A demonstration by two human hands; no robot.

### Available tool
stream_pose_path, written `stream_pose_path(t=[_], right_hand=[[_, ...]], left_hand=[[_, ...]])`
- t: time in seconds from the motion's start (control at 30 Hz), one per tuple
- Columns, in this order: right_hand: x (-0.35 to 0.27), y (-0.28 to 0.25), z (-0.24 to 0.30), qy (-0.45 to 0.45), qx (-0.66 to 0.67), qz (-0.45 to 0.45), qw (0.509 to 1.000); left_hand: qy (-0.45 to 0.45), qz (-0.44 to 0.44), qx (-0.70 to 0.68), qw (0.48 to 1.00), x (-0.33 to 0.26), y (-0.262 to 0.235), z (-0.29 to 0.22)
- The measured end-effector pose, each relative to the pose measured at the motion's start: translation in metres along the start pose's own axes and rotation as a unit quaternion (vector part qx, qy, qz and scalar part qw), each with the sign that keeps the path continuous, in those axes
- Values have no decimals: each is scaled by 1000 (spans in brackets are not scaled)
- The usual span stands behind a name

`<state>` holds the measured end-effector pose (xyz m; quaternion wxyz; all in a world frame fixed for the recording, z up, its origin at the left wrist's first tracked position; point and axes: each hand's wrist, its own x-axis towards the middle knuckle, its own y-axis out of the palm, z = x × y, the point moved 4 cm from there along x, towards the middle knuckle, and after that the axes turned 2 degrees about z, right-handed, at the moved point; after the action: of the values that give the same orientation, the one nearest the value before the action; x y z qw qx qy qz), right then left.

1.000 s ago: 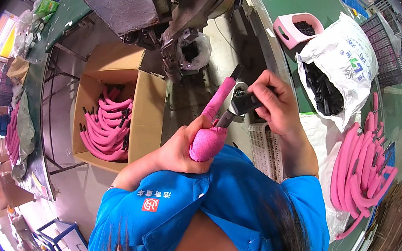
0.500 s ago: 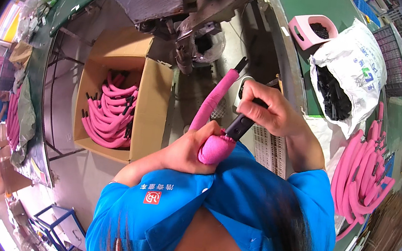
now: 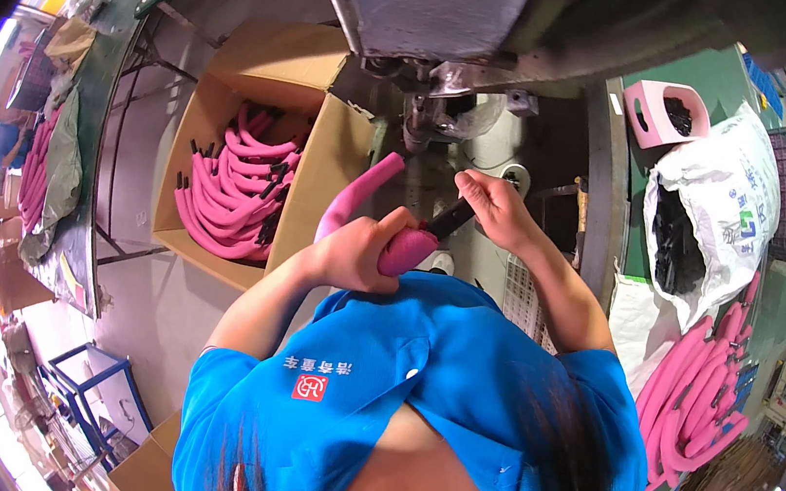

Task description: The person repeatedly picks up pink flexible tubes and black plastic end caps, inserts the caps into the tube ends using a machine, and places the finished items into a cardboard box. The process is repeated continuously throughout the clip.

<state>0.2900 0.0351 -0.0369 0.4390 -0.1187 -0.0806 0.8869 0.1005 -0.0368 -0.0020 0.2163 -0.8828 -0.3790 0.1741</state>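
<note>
the person in the blue shirt [image 3: 416,376] stands at the middle of the frame, working a black plug [image 3: 448,219] into the end of a curved pink foam tube [image 3: 366,205]. the left hand [image 3: 352,255] is clenched round the lower bend of the tube, near its open end, and holds it just above the chest; the tube's other end arcs up toward the grey machine [image 3: 461,9] at the top of the frame. the right hand [image 3: 496,209] pinches the black plug between thumb and fingers, with the plug's tip at the tube's mouth. it looks to me like the fitting step, with the plug started but not yet seated. the next move, i'd judge, calls for a firm straight push while the left grip keeps the tube from buckling, since soft foam gives way if the plug goes in at an angle.

against the frame half a second ago, the tube and both hands sit in much the same pose, but the view has tipped: the machine fills more of the top, and the cardboard box [image 3: 321,70] of finished pink tubes now lies at the upper left of centre, nearer the hands. the right hand has slid a little closer to the tube's mouth.

at the right of the frame a white sack [image 3: 743,190] holds more black parts, a pink tub [image 3: 646,115] sits above it on the green desk [image 3: 718,79], and a heap of loose pink tubes [image 3: 698,401] lies at the lower right.
</note>
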Motion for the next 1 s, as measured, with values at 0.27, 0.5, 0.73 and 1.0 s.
stream_pose_path(t=[0.27, 0.5, 0.73, 1.0], right_hand=[[41, 16, -14, -58, -18, -36, 998], [103, -35, 7, -170, -267, -218, 923], [127, -38, 21, -136, -219, -207, 944], [141, -30, -53, -159, -304, -227, 912]], left_hand=[[11, 2, -9, 1000, 0, -29, 40], [13, 14, -72, 997, 52, -109, 48], [-22, -6, -43, 999, 68, -124, 79], [-17, 8, -104, 994, 71, -100, 102]])
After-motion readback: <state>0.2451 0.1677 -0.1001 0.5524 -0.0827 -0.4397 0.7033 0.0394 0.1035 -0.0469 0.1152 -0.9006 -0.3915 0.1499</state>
